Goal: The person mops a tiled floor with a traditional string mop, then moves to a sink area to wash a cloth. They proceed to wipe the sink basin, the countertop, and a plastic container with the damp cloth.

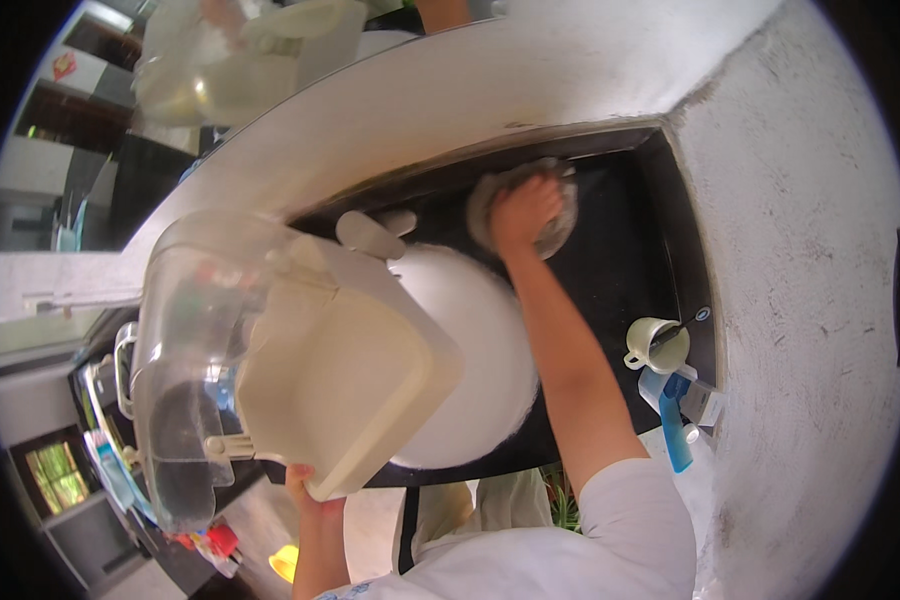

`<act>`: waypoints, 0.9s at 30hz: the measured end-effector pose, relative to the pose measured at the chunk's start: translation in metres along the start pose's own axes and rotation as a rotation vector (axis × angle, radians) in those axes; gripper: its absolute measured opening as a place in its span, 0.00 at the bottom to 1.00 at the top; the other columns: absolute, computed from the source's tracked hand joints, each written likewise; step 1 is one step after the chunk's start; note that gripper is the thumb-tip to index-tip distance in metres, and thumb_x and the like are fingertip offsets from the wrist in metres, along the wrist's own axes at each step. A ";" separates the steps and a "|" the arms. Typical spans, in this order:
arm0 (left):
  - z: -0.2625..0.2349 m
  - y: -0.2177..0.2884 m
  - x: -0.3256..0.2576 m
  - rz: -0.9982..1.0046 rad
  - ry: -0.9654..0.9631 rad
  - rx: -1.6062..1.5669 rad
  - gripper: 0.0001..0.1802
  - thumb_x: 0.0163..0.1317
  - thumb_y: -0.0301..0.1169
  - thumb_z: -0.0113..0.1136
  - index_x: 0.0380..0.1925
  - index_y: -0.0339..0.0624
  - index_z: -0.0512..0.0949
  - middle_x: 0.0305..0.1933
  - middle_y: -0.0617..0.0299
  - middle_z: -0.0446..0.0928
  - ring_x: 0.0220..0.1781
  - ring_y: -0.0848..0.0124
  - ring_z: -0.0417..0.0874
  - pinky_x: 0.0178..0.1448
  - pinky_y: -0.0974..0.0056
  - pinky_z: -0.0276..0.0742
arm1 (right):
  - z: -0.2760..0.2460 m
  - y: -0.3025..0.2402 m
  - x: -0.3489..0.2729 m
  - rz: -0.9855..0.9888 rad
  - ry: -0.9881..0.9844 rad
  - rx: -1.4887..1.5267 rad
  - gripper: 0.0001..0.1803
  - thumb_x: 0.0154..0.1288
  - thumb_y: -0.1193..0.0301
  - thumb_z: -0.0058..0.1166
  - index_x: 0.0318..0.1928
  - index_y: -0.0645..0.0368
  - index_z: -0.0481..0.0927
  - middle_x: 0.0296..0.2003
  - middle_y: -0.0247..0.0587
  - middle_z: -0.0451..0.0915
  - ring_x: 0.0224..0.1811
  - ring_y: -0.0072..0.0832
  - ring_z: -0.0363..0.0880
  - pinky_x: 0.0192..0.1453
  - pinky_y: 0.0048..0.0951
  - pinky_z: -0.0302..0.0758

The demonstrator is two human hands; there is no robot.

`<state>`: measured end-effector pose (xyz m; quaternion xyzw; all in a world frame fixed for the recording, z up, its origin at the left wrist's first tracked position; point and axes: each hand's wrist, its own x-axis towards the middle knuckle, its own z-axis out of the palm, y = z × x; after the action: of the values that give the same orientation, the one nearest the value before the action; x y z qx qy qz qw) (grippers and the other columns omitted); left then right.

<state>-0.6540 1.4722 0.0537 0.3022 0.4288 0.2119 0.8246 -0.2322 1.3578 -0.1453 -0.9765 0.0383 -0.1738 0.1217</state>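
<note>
My right hand (526,208) presses a crumpled greyish cloth (482,208) onto the black countertop (610,270), near its back edge and right of the tap. The arm reaches across the right side of the white sink basin (475,360). With my left hand (308,488) I grip the lower edge of a cream plastic box (370,400), tilted up over the left part of the basin. Its clear domed lid (185,320) hangs open on the left side. The box's inside looks bare, and most of my left fingers are hidden behind its edge.
The pale tap (365,235) stands just behind the box. A cream mug (652,345) with a dark-handled item in it sits at the right, beside a blue-handled object (675,430) and a small white box (708,405). A mirror (300,60) spans the back wall.
</note>
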 end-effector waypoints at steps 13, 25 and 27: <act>-0.009 0.010 -0.025 -0.094 0.008 0.066 0.34 0.43 0.30 0.53 0.57 0.36 0.67 0.53 0.53 0.73 0.56 0.56 0.76 0.61 0.53 0.75 | -0.032 0.063 -0.066 -0.397 -0.407 0.744 0.09 0.49 0.81 0.53 0.31 0.59 0.82 0.41 0.38 0.78 0.49 0.43 0.72 0.57 0.41 0.65; -0.028 0.014 -0.041 -0.240 -0.198 0.159 0.37 0.44 0.25 0.53 0.60 0.35 0.63 0.55 0.53 0.71 0.60 0.57 0.74 0.64 0.53 0.71 | -0.178 0.194 -0.261 -0.271 -0.211 0.447 0.21 0.49 0.78 0.54 0.48 0.54 0.78 0.49 0.44 0.73 0.59 0.48 0.65 0.64 0.53 0.59; -0.033 0.009 -0.037 -0.264 -0.285 0.165 0.36 0.44 0.25 0.53 0.61 0.36 0.63 0.55 0.53 0.71 0.60 0.57 0.74 0.65 0.53 0.71 | -0.194 0.185 -0.265 -0.203 -0.182 0.421 0.21 0.51 0.76 0.54 0.50 0.55 0.77 0.48 0.46 0.73 0.59 0.48 0.65 0.64 0.50 0.59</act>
<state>-0.7020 1.4668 0.0663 0.3367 0.3597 0.0215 0.8699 -0.5547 1.1659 -0.1026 -0.9400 -0.1084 -0.1008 0.3074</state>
